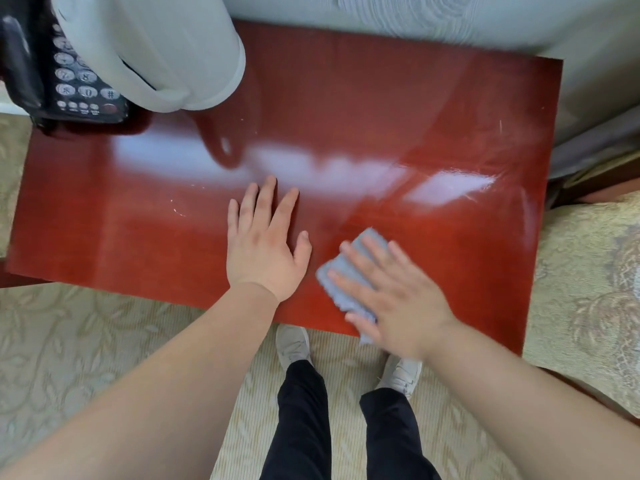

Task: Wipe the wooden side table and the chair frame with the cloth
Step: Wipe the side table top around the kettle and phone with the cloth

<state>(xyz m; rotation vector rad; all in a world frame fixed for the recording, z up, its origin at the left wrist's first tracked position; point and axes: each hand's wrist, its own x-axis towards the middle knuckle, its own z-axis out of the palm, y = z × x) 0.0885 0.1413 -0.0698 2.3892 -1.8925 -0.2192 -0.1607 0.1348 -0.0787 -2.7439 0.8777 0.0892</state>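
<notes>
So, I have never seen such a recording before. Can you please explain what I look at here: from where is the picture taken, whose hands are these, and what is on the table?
There is no machine here. A person wears a camera on the head, so this one picture looks down at their own arms, legs and shoes. The left hand lies flat and open on the red wooden table. The right hand presses a grey-blue cloth flat against the table near its front edge, palm down with fingers spread; it looks blurred. At the far left corner stand a black telephone and a white lampshade, which partly hides the phone. A patterned chair cushion shows at the right.
</notes>
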